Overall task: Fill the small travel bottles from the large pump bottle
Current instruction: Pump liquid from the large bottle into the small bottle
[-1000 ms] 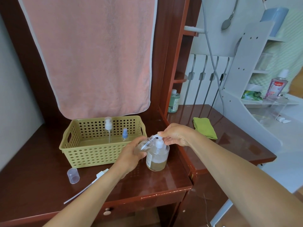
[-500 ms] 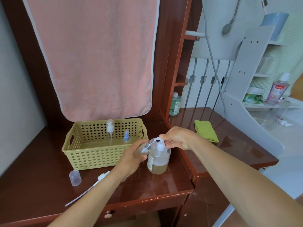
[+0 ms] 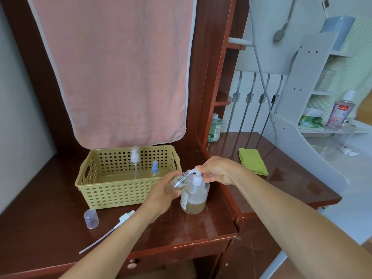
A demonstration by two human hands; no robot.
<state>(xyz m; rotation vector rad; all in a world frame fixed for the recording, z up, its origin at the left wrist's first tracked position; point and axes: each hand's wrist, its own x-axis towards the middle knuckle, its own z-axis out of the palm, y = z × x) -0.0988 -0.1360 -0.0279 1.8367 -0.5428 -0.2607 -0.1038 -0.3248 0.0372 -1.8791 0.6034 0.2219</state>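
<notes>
Little has moved since a second ago: both our hands keep their places over the bottles, and only the view has tipped a touch, so everything sits slightly lower in it. Our left grip (image 3: 161, 193) is curled round the clear small travel bottle (image 3: 178, 182), holding it tilted with its open threaded neck up against the spout. Our right grip (image 3: 218, 170) is closed over the white pump head of the large pump bottle (image 3: 194, 198), fingertips pinching the spout at the small bottle's mouth. The large pump bottle stands upright on the brown worktop (image 3: 50, 228), just right of the basket, with amber liquid in its lower part.

The yellow-green perforated basket (image 3: 120, 196) stands behind our left grip. In it stand a clear bottle with a white pump top (image 3: 134, 156) and a smaller one with a blue spray top (image 3: 154, 168). In front of the basket lie a clear cap (image 3: 91, 218) and a loose white pump with its dip tube (image 3: 125, 216). A pink towel (image 3: 120, 67) hangs behind, and a green cloth (image 3: 253, 164) lies on the worktop to the right.
</notes>
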